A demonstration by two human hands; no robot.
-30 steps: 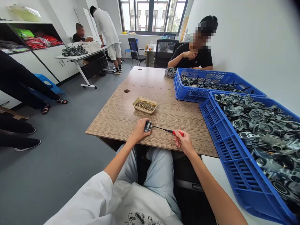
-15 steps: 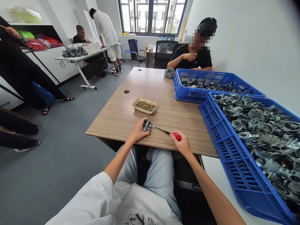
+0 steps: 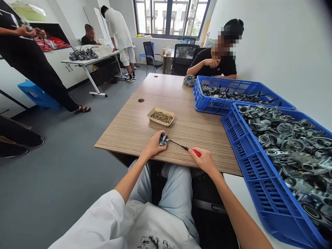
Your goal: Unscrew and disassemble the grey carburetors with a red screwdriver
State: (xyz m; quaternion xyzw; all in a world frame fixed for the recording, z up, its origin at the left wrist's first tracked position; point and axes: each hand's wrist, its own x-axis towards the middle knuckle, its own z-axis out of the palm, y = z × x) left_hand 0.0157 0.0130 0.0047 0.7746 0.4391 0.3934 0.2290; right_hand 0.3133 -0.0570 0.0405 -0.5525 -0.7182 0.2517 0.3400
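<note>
Red-handled screwdriver slants; points leftward, slightly away.

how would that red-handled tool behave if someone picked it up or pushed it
The red-handled tool would probably stay stiff, since its thin shaft looks straight. It is likely heavier toward its thicker handle. Rolling is hard to judge, as the right hand covers part of the handle.
</note>
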